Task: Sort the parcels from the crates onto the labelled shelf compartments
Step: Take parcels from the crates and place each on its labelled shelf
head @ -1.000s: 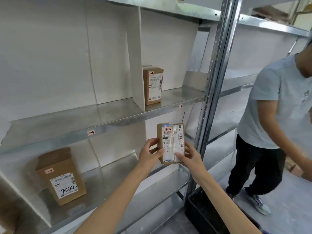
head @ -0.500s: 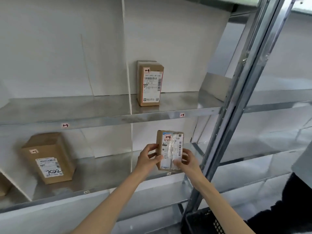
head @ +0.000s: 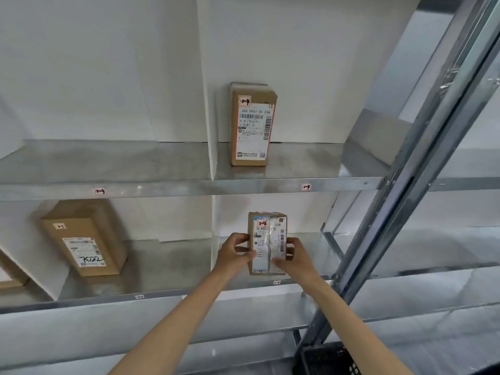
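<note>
A small parcel is pinched upright by its sides between the left hand and the right hand, at the front edge of the lower shelf, right of the divider. If released this near the edge, it could be tipped off, since whether its base is seated cannot be told.

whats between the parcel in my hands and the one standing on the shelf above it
Only the upper shelf edge crosses between the held parcel and the upper parcel; below it, bare white backing. The head view shows this.
</note>
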